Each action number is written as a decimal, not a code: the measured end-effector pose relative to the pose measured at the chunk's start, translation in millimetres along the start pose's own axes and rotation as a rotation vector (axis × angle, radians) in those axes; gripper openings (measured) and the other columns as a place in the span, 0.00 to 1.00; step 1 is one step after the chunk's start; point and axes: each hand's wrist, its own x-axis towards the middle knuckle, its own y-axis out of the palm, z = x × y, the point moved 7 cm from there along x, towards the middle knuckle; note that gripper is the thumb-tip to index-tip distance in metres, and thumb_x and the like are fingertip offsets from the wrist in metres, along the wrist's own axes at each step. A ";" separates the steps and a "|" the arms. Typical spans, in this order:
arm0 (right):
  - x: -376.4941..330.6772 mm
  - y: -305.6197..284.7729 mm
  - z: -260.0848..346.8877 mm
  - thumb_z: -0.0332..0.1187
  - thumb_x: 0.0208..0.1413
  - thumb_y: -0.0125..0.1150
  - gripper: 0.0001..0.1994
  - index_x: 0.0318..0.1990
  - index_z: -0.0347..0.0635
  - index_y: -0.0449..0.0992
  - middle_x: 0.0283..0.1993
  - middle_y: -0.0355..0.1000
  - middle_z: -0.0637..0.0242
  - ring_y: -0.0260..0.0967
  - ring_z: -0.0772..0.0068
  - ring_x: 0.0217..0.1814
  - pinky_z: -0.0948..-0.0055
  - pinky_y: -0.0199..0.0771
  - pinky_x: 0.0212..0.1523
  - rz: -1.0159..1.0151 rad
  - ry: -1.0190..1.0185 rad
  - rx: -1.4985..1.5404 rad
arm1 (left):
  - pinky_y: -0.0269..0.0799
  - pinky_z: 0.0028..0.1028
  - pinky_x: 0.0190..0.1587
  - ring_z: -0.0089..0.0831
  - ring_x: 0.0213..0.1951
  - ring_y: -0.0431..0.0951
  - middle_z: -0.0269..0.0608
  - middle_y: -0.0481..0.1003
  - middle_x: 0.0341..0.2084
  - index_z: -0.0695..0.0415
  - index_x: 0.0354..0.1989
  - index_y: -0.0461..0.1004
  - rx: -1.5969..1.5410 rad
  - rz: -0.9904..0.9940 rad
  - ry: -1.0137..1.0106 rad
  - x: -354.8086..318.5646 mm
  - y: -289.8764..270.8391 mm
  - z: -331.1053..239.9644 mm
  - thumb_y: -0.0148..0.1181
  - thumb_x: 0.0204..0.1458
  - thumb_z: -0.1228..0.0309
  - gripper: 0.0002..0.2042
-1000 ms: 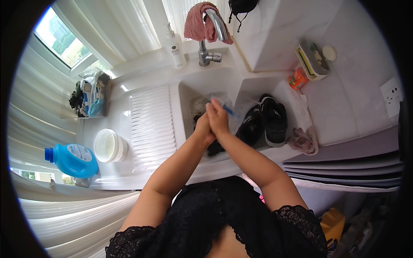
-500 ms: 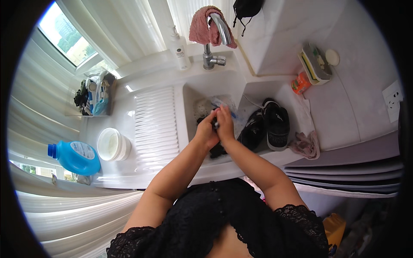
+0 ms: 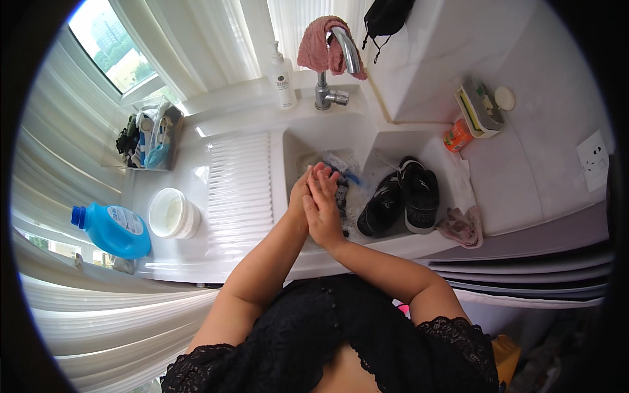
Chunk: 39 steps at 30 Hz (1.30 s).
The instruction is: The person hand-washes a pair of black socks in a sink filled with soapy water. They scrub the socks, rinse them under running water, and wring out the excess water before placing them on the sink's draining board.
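Over the sink basin [image 3: 288, 147] my hands meet palm to palm. My left hand [image 3: 298, 198] is mostly covered by the right one, its fingers pointing up and away. The fingers of my right hand [image 3: 321, 209] are stretched out and lie across the left palm. No object shows between them. Just beside and below lies a wet black thing [image 3: 342, 200] flecked with suds; its kind cannot be told. A blue brush-like handle [image 3: 352, 177] rests in the foamy water behind it. To the right, two black shoes [image 3: 380, 208] sit side by side, apart from my hands.
A chrome faucet [image 3: 324, 95] draped with a pink towel [image 3: 318, 49] rises behind the basin. On the left are a ribbed washboard [image 3: 239, 190], a white tub [image 3: 169, 213] and a blue detergent bottle [image 3: 114, 229]. A pink cloth [image 3: 462, 227] hangs over the right rim.
My hands have shifted left and slightly nearer. They held something dark between them before; now the palms are together and the black thing lies in the basin.
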 end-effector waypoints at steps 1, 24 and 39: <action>3.0 -0.2 2.8 0.31 0.59 0.45 0.21 0.60 0.36 0.62 0.67 0.51 0.47 0.46 0.51 0.70 0.63 0.45 0.68 -0.009 0.022 -0.013 | 0.67 0.34 0.52 0.36 0.50 0.70 0.42 0.69 0.48 0.58 0.52 0.65 0.016 0.019 -0.020 -0.9 -4.8 6.8 0.40 0.62 0.58 0.18; 20.7 -1.8 -8.3 0.31 0.58 0.47 0.23 0.61 0.35 0.60 0.67 0.51 0.47 0.42 0.46 0.71 0.56 0.39 0.68 0.038 -0.023 -0.100 | 0.66 0.37 0.53 0.37 0.52 0.69 0.40 0.68 0.51 0.57 0.54 0.64 0.065 0.177 -0.029 -6.8 -2.7 11.9 0.40 0.62 0.61 0.18; 33.1 -25.7 -19.7 0.32 0.60 0.44 0.23 0.62 0.35 0.57 0.68 0.48 0.44 0.42 0.43 0.70 0.54 0.42 0.67 -0.126 0.012 -0.089 | 0.62 0.41 0.57 0.41 0.53 0.68 0.44 0.69 0.51 0.57 0.53 0.65 -0.074 0.129 -0.206 -5.9 12.1 21.2 0.38 0.63 0.60 0.18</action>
